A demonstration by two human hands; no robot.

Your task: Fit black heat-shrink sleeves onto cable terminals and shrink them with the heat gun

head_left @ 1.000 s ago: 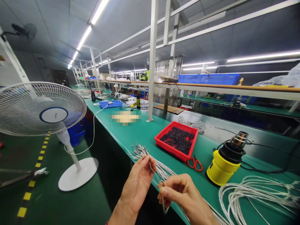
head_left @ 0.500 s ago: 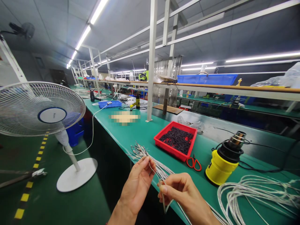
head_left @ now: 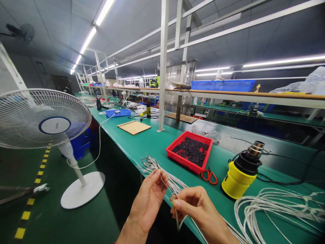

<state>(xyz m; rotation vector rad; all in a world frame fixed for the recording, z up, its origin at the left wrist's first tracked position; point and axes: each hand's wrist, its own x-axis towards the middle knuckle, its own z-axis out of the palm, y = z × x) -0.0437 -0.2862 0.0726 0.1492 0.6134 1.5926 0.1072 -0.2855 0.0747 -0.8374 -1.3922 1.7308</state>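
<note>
My left hand [head_left: 150, 195] is closed, its thumb and fingertips pinching the thin end of a cable whose dark tip points up. My right hand [head_left: 194, 206] pinches a white cable [head_left: 179, 224], which bends in a loop below the fingers. Behind both hands, a bundle of white cables [head_left: 175, 179] lies along the bench edge with its stripped ends fanned out. Past the bundle stands a red tray [head_left: 169, 154] of small black pieces [head_left: 191, 150]. Red-handled scissors [head_left: 209, 177] rest against the tray's near corner.
On the right stand a yellow heat gun [head_left: 238, 179], nozzle up, and coiled white cables [head_left: 254, 206]. A cardboard piece [head_left: 134, 127] lies on the green bench [head_left: 152, 140] near a white post [head_left: 163, 67]. A floor fan [head_left: 54, 125] stands left of the bench.
The view has shifted very slightly. Both hands keep nearly the same pose and grip on the cable.
</note>
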